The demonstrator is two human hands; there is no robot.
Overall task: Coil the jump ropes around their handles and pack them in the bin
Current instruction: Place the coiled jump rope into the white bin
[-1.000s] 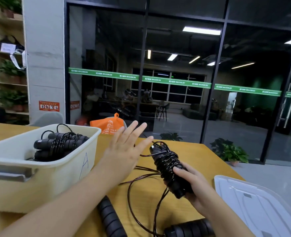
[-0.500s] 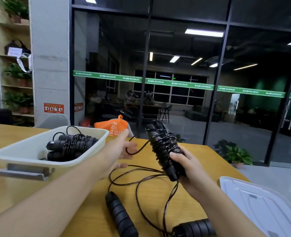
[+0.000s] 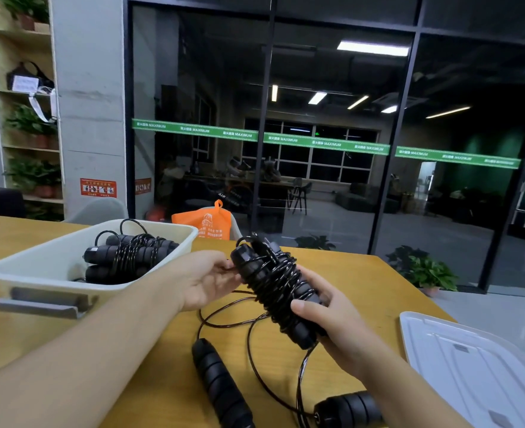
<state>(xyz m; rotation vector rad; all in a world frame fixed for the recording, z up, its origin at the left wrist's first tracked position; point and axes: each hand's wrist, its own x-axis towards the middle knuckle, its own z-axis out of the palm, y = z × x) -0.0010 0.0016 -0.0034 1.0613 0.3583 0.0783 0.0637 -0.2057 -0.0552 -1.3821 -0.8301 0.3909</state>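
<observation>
Right of the bin (image 3: 39, 274), above the wooden table (image 3: 347, 273): a wound jump rope bundle (image 3: 276, 288), two black handles side by side with cord wrapped round them, tilted with its top end toward the bin; gripped low down by the right hand (image 3: 332, 316), thumb across the front and fingers curled behind; met at its upper end by the left hand (image 3: 207, 281), fingers bent and touching the top of the handles, apparently tucking or pinching the last of the cord, though hard to tell exactly what is pinched there.

Inside the bin: one coiled jump rope (image 3: 128, 256) already packed, lying against the far wall, cord loops sticking up; so one done for certain.

Below the held bundle, nearer than the bin: a loose rope (image 3: 255, 350) not yet coiled, its cord trailing in open loops over the table, one foam handle (image 3: 218, 381) lying flat and a second handle (image 3: 347, 407) at the bottom edge, well apart from each other.

Judged progress: about midway; held bundle nearly finished, needing only its end secured and a short carry left into the bin; after that, the loose rope to gather, wrap and pack. Right of all this, a white lid (image 3: 477, 366) lying flat beside the table's edge; perhaps to go on last.
</observation>
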